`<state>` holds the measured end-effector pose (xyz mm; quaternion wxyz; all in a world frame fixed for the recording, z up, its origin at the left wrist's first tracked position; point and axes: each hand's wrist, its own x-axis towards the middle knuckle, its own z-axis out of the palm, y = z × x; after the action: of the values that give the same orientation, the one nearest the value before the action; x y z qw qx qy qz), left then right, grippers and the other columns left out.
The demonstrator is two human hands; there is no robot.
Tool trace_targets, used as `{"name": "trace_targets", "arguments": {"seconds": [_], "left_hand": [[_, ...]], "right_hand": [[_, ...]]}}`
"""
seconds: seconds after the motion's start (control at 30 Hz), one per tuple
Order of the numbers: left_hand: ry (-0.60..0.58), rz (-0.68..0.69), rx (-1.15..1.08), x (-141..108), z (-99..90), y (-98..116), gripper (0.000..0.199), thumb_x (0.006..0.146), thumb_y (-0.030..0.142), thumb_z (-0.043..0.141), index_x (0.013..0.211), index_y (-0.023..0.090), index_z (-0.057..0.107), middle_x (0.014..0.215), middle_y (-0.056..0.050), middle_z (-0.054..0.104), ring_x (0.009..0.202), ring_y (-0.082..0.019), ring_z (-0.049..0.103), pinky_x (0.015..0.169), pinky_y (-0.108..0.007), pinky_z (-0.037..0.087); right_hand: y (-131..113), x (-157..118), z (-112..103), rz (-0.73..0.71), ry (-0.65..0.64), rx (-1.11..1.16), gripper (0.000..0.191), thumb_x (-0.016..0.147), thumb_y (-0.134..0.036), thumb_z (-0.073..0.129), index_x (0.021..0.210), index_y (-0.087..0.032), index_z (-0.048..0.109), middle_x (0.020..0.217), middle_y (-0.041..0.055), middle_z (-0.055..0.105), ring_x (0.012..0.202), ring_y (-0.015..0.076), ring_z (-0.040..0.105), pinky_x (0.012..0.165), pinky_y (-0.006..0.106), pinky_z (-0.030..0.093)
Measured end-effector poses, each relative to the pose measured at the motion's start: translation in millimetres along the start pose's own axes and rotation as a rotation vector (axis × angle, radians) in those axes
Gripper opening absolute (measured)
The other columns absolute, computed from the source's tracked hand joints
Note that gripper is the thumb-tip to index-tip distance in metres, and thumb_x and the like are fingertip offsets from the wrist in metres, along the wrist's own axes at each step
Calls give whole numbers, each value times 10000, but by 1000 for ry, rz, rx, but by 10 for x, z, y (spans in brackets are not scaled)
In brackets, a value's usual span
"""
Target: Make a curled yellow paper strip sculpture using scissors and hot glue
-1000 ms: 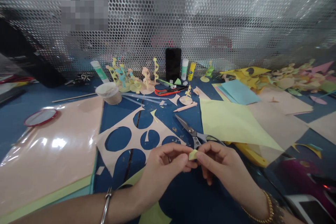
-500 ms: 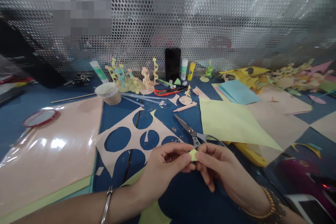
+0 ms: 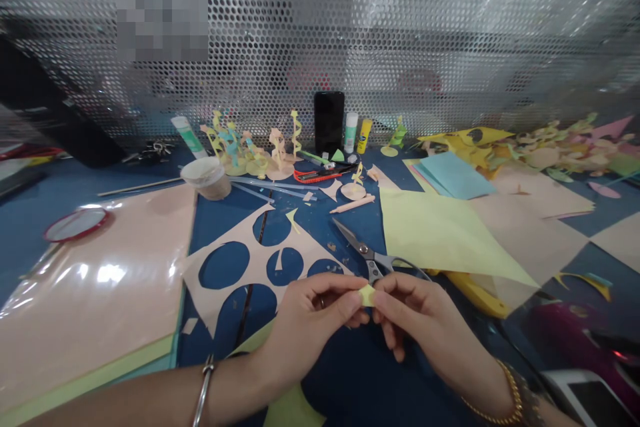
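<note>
A small piece of yellow paper point(image 3: 367, 295) is pinched between my two hands above the blue tabletop. My left hand point(image 3: 320, 317) grips its left side between thumb and forefinger. On the opposite side, the thumb and fingers of my right hand point(image 3: 420, 313) hold it too. Just beyond my fingertips lie grey-handled scissors point(image 3: 364, 250), their blades pointing away to the left. A pale pink sheet with round cut-outs point(image 3: 253, 230) rests left of them. Part of a yellow-green paper scrap point(image 3: 295, 407) shows below my left wrist.
Pink sheets in a glossy sleeve point(image 3: 100, 307) cover the left side. Curled paper figures point(image 3: 233, 147), a tub point(image 3: 206, 178), a phone point(image 3: 329, 121) and glue sticks point(image 3: 351, 132) stand along the back. At right lie yellow paper point(image 3: 445, 227) and blue sheets point(image 3: 455, 175).
Both hands keep their pinch on the yellow paper, which has tilted slightly. My right fingers have shifted a little. The things on the table have not moved.
</note>
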<state>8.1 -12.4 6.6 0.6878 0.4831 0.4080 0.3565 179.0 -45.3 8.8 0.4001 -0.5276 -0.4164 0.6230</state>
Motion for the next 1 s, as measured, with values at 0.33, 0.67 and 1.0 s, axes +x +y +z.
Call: {"name": "trace_targets", "arguments": {"seconds": [0.33, 0.67, 1.0], "left_hand": [[-89, 7, -113, 11, -12, -35, 161, 802, 194, 696, 949, 218, 757, 812, -26, 759, 740, -133, 699, 658, -193, 560], [-85, -6, -126, 5, -17, -29, 179, 746, 213, 764, 925, 211, 758, 790, -23, 758, 709, -130, 698, 641, -187, 553], [-120, 117, -76, 13, -32, -39, 164, 741, 209, 771, 899, 253, 774, 829, -7, 703, 770, -119, 641, 706, -196, 513]], "right_hand": [[13, 16, 0, 75, -9, 132, 347, 773, -458, 699, 666, -152, 576, 488, -54, 554, 363, 46, 490, 337, 131, 430], [30, 21, 8, 67, -26, 195, 332, 769, -435, 719, 670, -148, 583, 501, -53, 570, 356, 39, 496, 326, 116, 434], [-1, 2, -7, 227, -197, 350, 258, 795, -338, 680, 667, -133, 587, 558, -27, 605, 332, 35, 492, 277, 105, 418]]}}
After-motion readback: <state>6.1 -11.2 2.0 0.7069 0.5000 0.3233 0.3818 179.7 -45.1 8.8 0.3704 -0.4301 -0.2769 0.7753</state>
